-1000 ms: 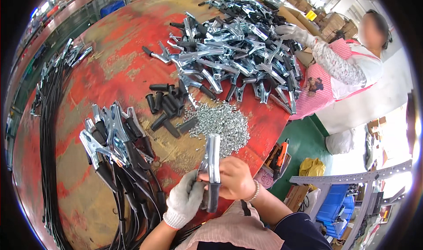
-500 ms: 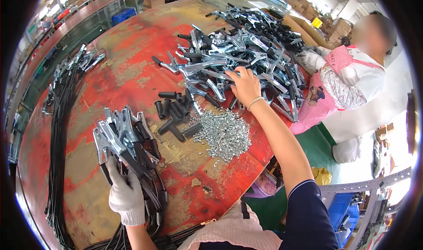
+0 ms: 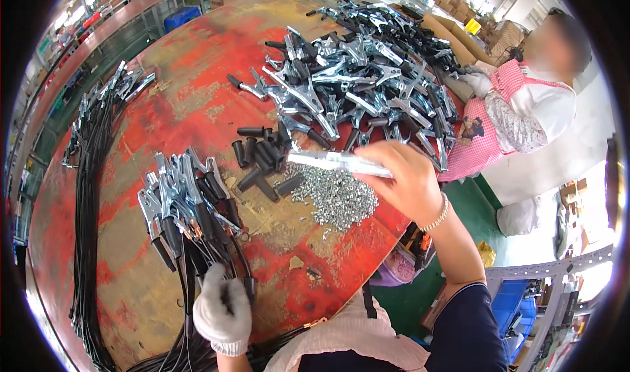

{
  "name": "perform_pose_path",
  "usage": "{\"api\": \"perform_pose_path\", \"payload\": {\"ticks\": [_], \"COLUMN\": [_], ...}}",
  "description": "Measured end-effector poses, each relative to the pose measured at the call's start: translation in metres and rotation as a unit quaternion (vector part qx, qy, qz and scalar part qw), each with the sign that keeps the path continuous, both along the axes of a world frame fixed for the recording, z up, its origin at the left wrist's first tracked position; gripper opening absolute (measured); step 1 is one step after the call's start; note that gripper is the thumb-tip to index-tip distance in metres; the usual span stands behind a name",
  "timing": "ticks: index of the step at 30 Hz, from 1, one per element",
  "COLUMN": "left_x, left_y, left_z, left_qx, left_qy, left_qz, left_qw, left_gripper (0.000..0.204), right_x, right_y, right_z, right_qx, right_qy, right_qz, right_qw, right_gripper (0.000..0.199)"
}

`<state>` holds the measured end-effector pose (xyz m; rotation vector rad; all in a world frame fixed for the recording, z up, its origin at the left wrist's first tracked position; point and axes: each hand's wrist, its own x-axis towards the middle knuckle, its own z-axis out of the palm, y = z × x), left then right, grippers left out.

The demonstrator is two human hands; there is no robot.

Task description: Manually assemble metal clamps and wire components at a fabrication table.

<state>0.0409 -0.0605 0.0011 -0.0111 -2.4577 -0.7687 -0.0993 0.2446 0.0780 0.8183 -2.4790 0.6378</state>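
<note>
My bare right hand [image 3: 410, 178] grips a silver metal spring clamp [image 3: 338, 162], holding it over a heap of small metal screws [image 3: 338, 198]. My left hand [image 3: 223, 310], in a white knitted glove, is closed with curled fingers beside a bundle of black cables [image 3: 187, 332]; what it holds, if anything, is hidden. Just beyond that glove lies a cluster of clamps with black handles [image 3: 180, 195], with bare copper cable ends among them. Several black rubber sleeves [image 3: 262, 159] lie left of the screws. A large pile of similar clamps [image 3: 354, 77] covers the far right of the table.
The worn red table [image 3: 197, 63] curves away on the left, where a long bundle of black cables with clamps [image 3: 95, 175] lies. A co-worker in a pink checked apron [image 3: 489, 126] stands at the right edge by an open cardboard box [image 3: 453, 41].
My right hand has come back from the pile toward me, now with a clamp in it. My left hand has left the clamp cluster and moved nearer me along the cables.
</note>
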Motion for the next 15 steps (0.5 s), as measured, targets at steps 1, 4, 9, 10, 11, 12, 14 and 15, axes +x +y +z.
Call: {"api": "perform_pose_path", "payload": {"ticks": [1,4,9,10,11,12,14,15], "left_x": [-0.004,-0.004,0.005,0.006,0.006,0.006,0.012,0.016], "left_y": [0.004,0.011,0.011,0.011,0.012,0.012,0.007,0.007], "left_z": [-0.001,-0.009,-0.023,-0.024,-0.025,-0.024,-0.027,-0.027], "left_qx": [0.009,0.019,0.074,0.08,0.114,0.146,0.213,0.279], "left_qy": [0.016,0.002,-0.042,-0.049,-0.054,-0.058,-0.098,-0.106], "left_qz": [-0.031,-0.088,-0.105,-0.101,-0.101,-0.099,-0.112,-0.117], "left_qw": [0.999,0.996,0.991,0.99,0.987,0.983,0.966,0.947], "left_gripper": [0.039,0.04,0.044,0.045,0.045,0.046,0.053,0.055], "right_x": [0.013,0.044,0.071,0.074,0.077,0.079,0.083,0.085], "right_y": [-0.004,-0.013,-0.025,-0.028,-0.03,-0.032,-0.036,-0.039], "right_z": [0.002,0.005,-0.007,-0.009,-0.011,-0.015,-0.02,-0.021], "right_qx": [-0.014,-0.031,-0.056,-0.055,-0.054,-0.054,-0.047,-0.044], "right_qy": [-0.013,-0.016,-0.05,-0.057,-0.064,-0.065,-0.073,-0.075], "right_qz": [0.014,0.061,0.09,0.096,0.102,0.11,0.122,0.129], "right_qw": [1.0,0.998,0.993,0.992,0.991,0.99,0.989,0.988], "right_gripper": [0.03,0.036,0.04,0.04,0.04,0.042,0.044,0.045]}}
